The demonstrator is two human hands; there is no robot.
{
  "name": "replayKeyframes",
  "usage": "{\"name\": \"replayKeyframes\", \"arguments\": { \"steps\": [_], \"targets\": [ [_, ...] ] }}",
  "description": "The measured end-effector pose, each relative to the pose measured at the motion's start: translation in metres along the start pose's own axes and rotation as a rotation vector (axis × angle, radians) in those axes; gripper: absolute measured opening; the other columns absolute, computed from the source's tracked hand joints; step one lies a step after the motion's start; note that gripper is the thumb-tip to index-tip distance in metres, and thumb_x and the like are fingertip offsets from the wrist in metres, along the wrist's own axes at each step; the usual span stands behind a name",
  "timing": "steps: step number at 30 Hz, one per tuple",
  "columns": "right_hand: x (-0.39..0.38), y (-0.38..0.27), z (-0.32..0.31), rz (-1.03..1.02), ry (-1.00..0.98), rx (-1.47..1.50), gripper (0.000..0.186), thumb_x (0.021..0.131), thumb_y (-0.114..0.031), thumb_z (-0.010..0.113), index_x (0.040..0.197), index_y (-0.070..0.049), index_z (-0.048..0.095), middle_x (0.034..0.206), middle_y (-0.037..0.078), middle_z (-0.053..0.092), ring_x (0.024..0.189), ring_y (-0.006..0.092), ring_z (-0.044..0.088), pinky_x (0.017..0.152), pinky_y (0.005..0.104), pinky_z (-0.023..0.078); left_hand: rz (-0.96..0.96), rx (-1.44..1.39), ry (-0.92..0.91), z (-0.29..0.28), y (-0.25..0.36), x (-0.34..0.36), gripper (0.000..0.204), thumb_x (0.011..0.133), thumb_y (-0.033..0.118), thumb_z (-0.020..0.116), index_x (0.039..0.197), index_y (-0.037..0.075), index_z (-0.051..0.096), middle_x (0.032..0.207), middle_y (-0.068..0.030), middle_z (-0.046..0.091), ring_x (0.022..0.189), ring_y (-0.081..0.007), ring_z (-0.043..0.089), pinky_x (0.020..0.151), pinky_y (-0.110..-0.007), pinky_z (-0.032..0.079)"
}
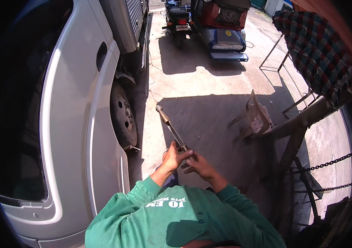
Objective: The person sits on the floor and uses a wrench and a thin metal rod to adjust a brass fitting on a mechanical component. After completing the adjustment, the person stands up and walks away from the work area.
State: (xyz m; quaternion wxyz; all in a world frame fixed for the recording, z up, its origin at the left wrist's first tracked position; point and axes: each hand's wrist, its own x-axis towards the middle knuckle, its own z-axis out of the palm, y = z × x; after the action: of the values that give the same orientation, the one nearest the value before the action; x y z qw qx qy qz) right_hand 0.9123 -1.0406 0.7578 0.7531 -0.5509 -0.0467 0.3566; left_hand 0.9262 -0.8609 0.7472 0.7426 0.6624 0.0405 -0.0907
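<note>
I hold a long, slim metal tool (175, 133) out in front of my body, slanting up to the left. It has a rounded silver head, a brass-coloured section below it and a shaft with a bright lengthwise edge; I cannot make out its exact kind. My left hand (171, 159) is closed around its lower part, thumb across the top. Close against it, my right hand (200, 166) grips the near end with curled fingers. That end is mostly hidden by the hands. Green long sleeves (242, 202) cover both my forearms.
At my left stands a white truck (70, 103) with its front wheel (124, 113) beside me. A motorcycle (178, 18) with a sidecar (226, 39) is parked ahead. To the right are a plastic chair (258, 118), a checkered cloth (314, 53), a thick post (308, 118) and chains (329, 164).
</note>
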Motion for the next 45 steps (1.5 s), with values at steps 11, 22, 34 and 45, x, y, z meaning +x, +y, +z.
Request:
{"name": "replayKeyframes", "arguments": {
  "steps": [11,22,34,45],
  "targets": [
    [0.239,-0.171,-0.156,0.290,-0.032,-0.234,0.067,0.077,-0.023,0.081,0.131,0.003,0.052,0.106,0.009,0.063,0.090,0.0155,0.061,0.072,0.0290,0.050,0.055,-0.629,-0.317,-0.063,0.065,0.365,0.071,0.091,0.046,0.071,0.141,0.003,0.043,0.122,-0.0158,0.061,0.110,-0.0258,0.063,0.096,-0.042,0.050],
    [0.374,-0.253,-0.331,0.222,0.197,-0.202,0.064,0.081,-0.030,0.077,0.132,0.002,0.054,0.102,0.007,0.059,0.091,0.0181,0.058,0.081,0.0330,0.046,-0.643,-1.024,-0.194,-0.022,0.039,0.724,0.032,0.102,0.048,0.052,0.095,0.020,0.066,0.110,-0.0117,0.067,0.103,-0.0219,0.062,0.103,-0.040,0.042],
    [0.463,-0.394,-0.644,0.186,0.239,-0.449,0.078,0.080,-0.045,0.076,0.137,0.003,0.052,0.120,0.023,0.064,0.106,0.0338,0.065,0.090,0.0435,0.052,-0.666,-1.002,-0.198,0.099,0.067,1.015,0.029,0.096,0.035,0.065,0.087,0.008,0.067,0.090,-0.0081,0.069,0.089,-0.0202,0.067,0.091,-0.039,0.052],
    [0.463,-0.436,-0.931,0.161,0.438,-0.306,0.069,0.088,-0.041,0.067,0.137,0.006,0.052,0.122,0.022,0.064,0.106,0.0304,0.064,0.090,0.0405,0.050,-1.207,-0.757,-0.223,0.346,0.010,1.289,0.032,0.096,0.034,0.056,0.091,0.002,0.056,0.072,-0.0083,0.061,0.069,-0.0238,0.063,0.073,-0.039,0.052]
  ]
}}
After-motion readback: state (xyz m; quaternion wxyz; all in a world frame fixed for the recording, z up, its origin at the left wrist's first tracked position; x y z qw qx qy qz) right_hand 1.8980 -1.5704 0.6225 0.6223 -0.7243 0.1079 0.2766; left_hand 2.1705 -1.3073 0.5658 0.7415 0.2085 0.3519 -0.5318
